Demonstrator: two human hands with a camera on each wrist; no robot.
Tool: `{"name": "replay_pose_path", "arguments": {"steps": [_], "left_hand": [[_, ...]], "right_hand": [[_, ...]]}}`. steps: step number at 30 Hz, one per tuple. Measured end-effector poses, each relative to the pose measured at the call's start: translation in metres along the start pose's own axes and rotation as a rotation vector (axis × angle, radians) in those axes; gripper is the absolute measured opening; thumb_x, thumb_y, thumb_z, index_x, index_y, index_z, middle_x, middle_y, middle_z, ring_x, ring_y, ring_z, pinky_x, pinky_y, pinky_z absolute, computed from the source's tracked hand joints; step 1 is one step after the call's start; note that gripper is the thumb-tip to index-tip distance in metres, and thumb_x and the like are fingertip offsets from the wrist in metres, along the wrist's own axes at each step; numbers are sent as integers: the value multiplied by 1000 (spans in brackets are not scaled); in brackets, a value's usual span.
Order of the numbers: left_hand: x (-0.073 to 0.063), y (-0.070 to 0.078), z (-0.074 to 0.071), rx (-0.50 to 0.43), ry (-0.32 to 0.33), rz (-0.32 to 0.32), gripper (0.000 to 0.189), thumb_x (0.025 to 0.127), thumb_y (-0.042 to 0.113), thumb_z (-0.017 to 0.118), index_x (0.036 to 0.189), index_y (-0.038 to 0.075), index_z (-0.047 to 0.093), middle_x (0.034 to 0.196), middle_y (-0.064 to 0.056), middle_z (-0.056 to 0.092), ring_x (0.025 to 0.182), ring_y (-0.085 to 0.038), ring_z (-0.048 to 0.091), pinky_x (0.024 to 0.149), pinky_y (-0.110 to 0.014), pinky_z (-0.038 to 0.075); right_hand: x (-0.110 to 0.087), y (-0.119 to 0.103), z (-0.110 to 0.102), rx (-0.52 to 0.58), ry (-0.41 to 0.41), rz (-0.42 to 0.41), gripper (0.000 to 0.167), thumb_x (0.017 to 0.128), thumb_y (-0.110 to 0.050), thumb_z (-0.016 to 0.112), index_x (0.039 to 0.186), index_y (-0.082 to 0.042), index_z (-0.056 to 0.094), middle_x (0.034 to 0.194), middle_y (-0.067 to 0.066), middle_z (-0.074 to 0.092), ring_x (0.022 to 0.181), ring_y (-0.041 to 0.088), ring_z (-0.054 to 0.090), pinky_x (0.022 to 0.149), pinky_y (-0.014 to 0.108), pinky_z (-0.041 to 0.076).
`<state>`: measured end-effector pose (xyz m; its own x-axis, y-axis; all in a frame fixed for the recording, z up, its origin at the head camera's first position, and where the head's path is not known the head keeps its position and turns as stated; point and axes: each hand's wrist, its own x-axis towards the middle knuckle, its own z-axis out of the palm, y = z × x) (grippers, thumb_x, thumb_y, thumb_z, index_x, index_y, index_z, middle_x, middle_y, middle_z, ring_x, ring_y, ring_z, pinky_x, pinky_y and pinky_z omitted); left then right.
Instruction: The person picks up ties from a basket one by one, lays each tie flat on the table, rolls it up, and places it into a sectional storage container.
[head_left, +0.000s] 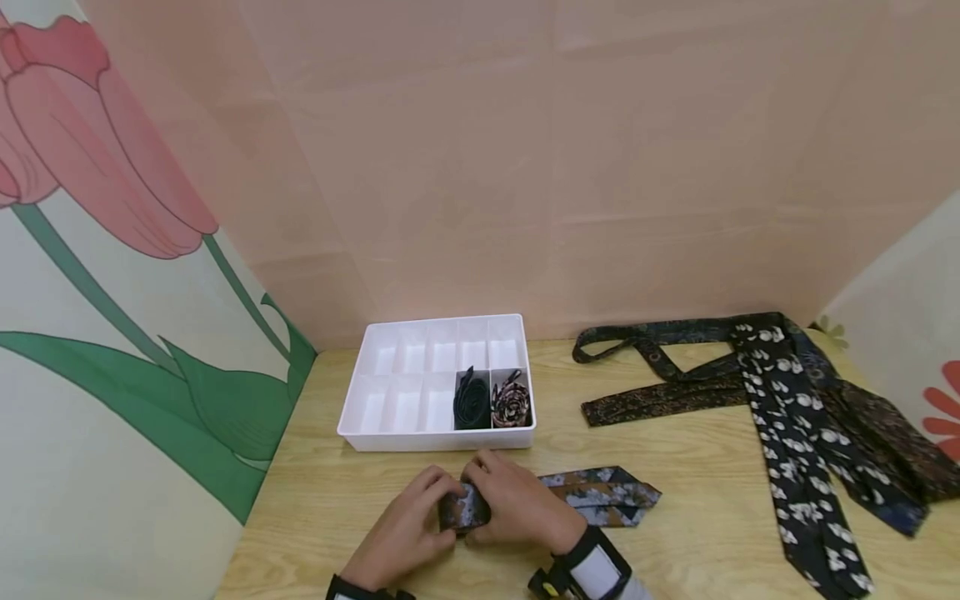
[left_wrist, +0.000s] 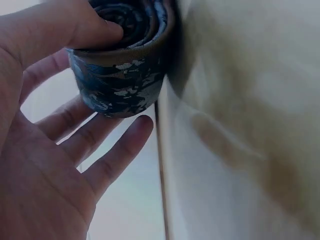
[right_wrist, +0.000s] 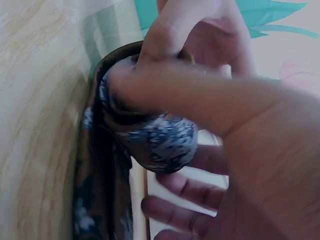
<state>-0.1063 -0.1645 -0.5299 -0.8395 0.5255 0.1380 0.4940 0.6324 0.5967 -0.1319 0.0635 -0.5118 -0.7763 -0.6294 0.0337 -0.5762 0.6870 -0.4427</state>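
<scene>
Between my two hands on the table is a floral necktie [head_left: 465, 508], wound into a roll, in brown and grey-blue. My left hand [head_left: 408, 525] grips the roll from the left; in the left wrist view its thumb lies over the coil's edge [left_wrist: 120, 82]. From the other side my right hand [head_left: 521, 504] holds the same roll [right_wrist: 160, 140], thumb on its coiled side. The tie's unrolled pointed end [head_left: 607, 496] lies flat to the right, partly behind the right wrist.
A white compartment tray [head_left: 390, 442] stands behind the hands. Two of its front right compartments hold a dark rolled tie [head_left: 472, 404] and a patterned rolled tie [head_left: 512, 404]. Several loose ties, including a black floral one [head_left: 787, 433], lie overlapping at the right.
</scene>
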Motion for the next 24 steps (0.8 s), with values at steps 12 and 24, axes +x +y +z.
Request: {"name": "replay_pose_path", "arguments": {"steps": [12, 24], "left_hand": [[2, 1, 1, -11, 52, 37, 49, 78, 12, 84, 120, 28, 65, 125, 13, 57, 115, -5, 59, 100, -32, 56], [5, 2, 3, -11, -20, 39, 56, 80, 13, 85, 130, 32, 67, 128, 12, 59, 117, -6, 58, 103, -33, 55]], "right_hand": [[-3, 0, -4, 2, -22, 27, 59, 74, -37, 96, 120, -17, 65, 108, -6, 55, 92, 7, 52, 78, 26, 52], [-3, -4, -5, -9, -30, 47, 57, 69, -31, 97, 113, -17, 63, 104, -4, 58, 92, 10, 56, 77, 30, 54]]}}
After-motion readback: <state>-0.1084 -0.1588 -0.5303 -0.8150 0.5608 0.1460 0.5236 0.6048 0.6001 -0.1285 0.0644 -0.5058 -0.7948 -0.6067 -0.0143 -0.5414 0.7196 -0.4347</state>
